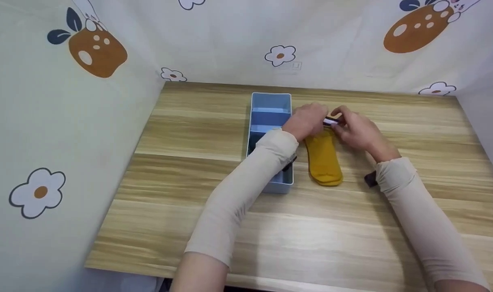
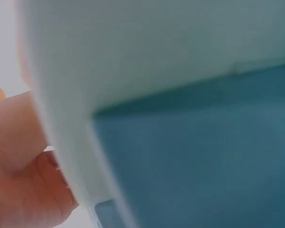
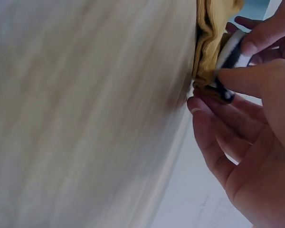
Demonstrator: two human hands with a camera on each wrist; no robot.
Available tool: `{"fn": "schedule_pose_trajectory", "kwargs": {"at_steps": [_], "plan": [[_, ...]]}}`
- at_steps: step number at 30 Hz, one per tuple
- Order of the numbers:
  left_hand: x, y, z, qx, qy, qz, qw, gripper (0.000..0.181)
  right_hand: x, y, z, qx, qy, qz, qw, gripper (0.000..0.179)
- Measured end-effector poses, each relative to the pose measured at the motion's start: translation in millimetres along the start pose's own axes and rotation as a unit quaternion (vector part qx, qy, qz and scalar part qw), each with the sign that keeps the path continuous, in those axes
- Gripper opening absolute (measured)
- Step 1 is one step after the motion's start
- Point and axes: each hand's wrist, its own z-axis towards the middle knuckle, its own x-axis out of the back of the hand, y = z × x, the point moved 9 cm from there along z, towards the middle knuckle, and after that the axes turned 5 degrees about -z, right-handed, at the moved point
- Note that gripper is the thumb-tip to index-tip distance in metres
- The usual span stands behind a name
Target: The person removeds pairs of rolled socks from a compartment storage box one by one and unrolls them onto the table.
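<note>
Beige sleeves (image 1: 236, 194) in foreground, left one crossing above blue divided bin (image 1: 279, 187). Left hand (image 1: 309, 119) and right hand (image 1: 360, 132) both pinch black-and-white strip (image 1: 331, 121) at far end of yellow socks (image 1: 324, 160). Socks lie on wood-grain table (image 1: 181, 170), just right of bin. Whether strip encircles them: cannot tell.

The blue box (image 1: 278, 187) is blocking the left hand (image 1: 308, 119) low on its left (a sleeve (image 1: 240, 190) is crossing above); beyond, tabletop (image 1: 189, 142) is offering room.
</note>
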Motion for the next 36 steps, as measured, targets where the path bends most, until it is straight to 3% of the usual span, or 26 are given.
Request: {"fn": "schedule_pose_trajectory", "kwargs": {"at_steps": [9, 17, 26, 32, 36], "plan": [[1.6, -2.9, -0.8, -0.006, 0.006, -0.002, 1.0000, 0.026, -3.0, 0.1, 4.4, 0.003, -0.020, 0.021, 0.9996, 0.027], [2.0, -8.5, -4.3, 0.011, -0.017, -0.021, 0.9996, 0.025, -5.8, -7.8, 6.2, 0.018, -0.027, 0.037, 0.9988, 0.023], [5.6, -6.6, -3.8, -0.008, 0.043, 0.043, 0.9981, 0.026, -4.9, -9.6, 7.3, 0.019, -0.021, 0.032, 0.9991, 0.018], [4.2, -9.0, -1.8, 0.007, 0.038, 0.045, 0.9982, 0.025, -7.5, -8.1, 8.0, 0.002, -0.030, 0.022, 0.9993, 0.024], [4.3, -8.0, 1.9, 0.014, 0.041, 0.037, 0.9984, 0.024, -5.2, -5.4, 5.2, -0.002, -0.015, 0.033, 0.9993, 0.028]]}}
